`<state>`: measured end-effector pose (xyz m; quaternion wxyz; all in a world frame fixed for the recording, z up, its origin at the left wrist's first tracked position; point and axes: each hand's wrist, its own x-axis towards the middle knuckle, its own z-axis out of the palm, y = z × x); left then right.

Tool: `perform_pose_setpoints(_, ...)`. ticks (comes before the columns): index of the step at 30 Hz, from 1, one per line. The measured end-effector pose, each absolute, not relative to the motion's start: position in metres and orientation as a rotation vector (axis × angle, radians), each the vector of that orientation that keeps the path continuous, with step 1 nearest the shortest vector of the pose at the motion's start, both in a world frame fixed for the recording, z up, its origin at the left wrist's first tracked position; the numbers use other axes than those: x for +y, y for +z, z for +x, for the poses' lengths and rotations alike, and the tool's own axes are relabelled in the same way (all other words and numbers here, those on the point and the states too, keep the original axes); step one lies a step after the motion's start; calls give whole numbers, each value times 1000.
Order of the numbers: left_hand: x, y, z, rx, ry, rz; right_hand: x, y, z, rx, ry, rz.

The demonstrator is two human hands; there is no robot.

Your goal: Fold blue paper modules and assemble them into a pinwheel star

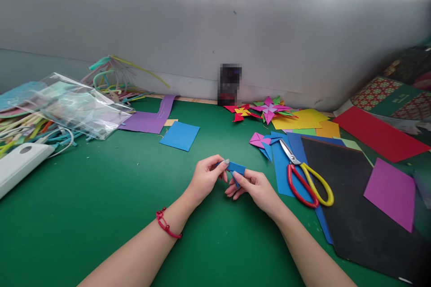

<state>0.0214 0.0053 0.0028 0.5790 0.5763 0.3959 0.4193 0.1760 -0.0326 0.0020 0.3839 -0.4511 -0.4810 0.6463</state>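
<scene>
Between my two hands is a small folded piece of blue paper, held above the green table. My left hand pinches its left end between thumb and fingers. On the other side, my right hand grips the lower right part, with the thumb on the near face. A flap of the paper points down between the hands; my fingers hide part of it. Flat on the table beyond my left hand lies a blue paper square. To the right of my right hand rest scissors with one red and one yellow handle.
Folded paper flowers and a pink-and-blue folded piece lie farther back. A black board with a purple sheet is at right. Clear plastic bags, pipe cleaners and a white device fill the left.
</scene>
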Motion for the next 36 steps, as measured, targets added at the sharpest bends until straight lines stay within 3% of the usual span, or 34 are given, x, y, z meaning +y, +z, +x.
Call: perform_pose_setpoints(36, 7, 1, 20, 1023, 1086, 1328, -33, -1, 172, -1179, 1652, -1259)
